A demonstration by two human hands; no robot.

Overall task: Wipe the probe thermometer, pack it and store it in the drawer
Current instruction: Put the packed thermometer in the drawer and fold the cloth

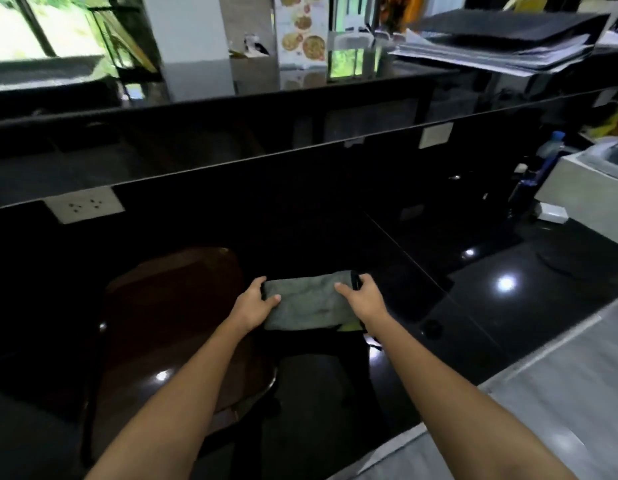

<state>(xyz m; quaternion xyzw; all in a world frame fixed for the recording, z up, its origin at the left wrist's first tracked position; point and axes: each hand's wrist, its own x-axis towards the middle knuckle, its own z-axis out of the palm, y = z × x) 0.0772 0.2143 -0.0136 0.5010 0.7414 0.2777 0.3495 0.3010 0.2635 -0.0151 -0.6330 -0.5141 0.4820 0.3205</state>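
Counter (508, 306) right seemingly open; tray (169, 306) left.

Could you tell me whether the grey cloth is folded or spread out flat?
Folded: the grey cloth forms a thick, compact rectangle, gripped at its ends by the left hand and right hand.

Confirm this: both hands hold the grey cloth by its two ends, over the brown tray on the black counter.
Not quite. The head view shows the left hand and right hand gripping the ends of the grey cloth, but it is beside the brown tray, to its right, not over it, above the black counter.
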